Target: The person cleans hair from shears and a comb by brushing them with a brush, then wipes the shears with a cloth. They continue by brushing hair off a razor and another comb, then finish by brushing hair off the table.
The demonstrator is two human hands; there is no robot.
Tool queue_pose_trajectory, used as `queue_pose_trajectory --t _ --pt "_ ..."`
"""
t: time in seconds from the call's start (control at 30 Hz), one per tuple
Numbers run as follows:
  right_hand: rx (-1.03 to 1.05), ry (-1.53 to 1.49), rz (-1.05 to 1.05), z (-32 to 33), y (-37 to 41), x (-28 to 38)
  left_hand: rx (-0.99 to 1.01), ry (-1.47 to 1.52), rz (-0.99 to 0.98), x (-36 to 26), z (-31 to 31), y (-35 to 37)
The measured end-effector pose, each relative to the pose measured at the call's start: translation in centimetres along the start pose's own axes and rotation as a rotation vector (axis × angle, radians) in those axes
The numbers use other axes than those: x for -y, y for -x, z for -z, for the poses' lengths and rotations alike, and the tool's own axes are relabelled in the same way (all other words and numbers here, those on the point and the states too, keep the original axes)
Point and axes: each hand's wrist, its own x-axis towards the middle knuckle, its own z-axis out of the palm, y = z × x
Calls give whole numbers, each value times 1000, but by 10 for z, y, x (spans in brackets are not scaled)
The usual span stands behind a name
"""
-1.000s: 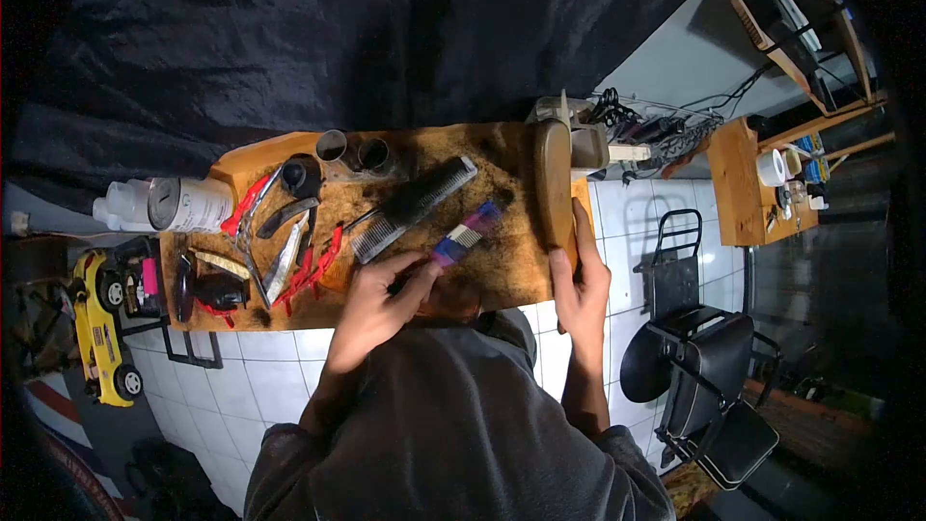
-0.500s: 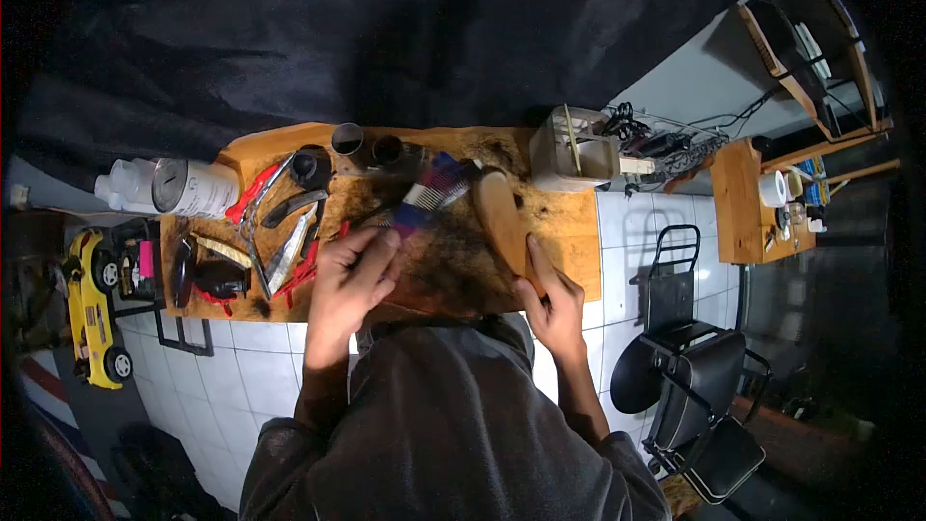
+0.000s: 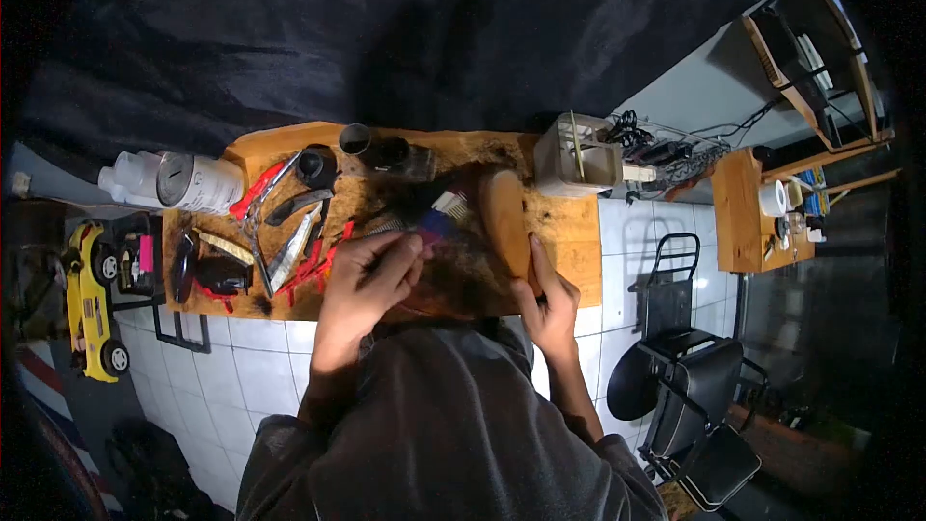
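My left hand (image 3: 367,282) pinches one end of a comb (image 3: 436,222), striped purple, blue and white and smeared by motion. A long wooden brush (image 3: 503,210) stands on its side in my right hand (image 3: 552,304), its handle gripped near the table's front edge. Dark bristles show on the brush's left side, and the comb's far end lies close to them. Below both tools, loose hair clippings darken the wooden table (image 3: 574,260). Red-handled pieces (image 3: 328,265) lie just left of my left hand.
On the left of the table are a straight razor (image 3: 297,246), a black clipper (image 3: 222,277) and a labelled white can (image 3: 198,183). Dark cups (image 3: 355,139) stand at the back edge. A grey holder (image 3: 569,169) occupies the back right. A black chair (image 3: 709,386) stands right.
The comb has swung down and closer to me beside the brush, as my left hand shifted slightly right. My right hand keeps the brush in nearly the same place, now more upright.
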Motion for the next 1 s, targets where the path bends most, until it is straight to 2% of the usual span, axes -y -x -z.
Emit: queue_pose_trajectory --t 0.1,0.2,0.23,0.33,0.47,0.5,0.6,0.67,0.73,0.77,0.87,0.97,1.0 --pt "-88 17 112 -3 9 -9 6 74 53 6 6 -4" --pt "-145 -42 114 2 9 -2 100 -176 44 14 0 -5" --pt "-127 -40 66 5 7 4 129 -305 -12 17 -4 -5" --pt "-119 -94 11 6 0 13 274 -322 -72 22 -13 -7" --pt "-35 -52 55 1 1 2 124 -175 27 3 -7 -5" --pt "-27 -55 68 -1 4 -3 79 -61 -4 7 -5 -6" --pt "-32 -64 108 -2 12 -8 -12 -48 19 7 -3 -9" --pt "-55 -65 134 1 16 -8 56 -195 -22 11 -3 -10" --pt "-49 -89 54 5 19 -2 134 -343 -57 21 -4 -11" --pt "-49 -99 15 8 19 2 232 -457 -165 27 -4 -14" --pt "-169 -116 53 -3 4 14 358 -476 -152 29 -19 -12" --pt "-61 -166 -80 -5 6 12 232 -329 -161 24 -11 -11" --pt "-35 -122 -30 -5 8 9 166 -262 -73 20 -6 -12"
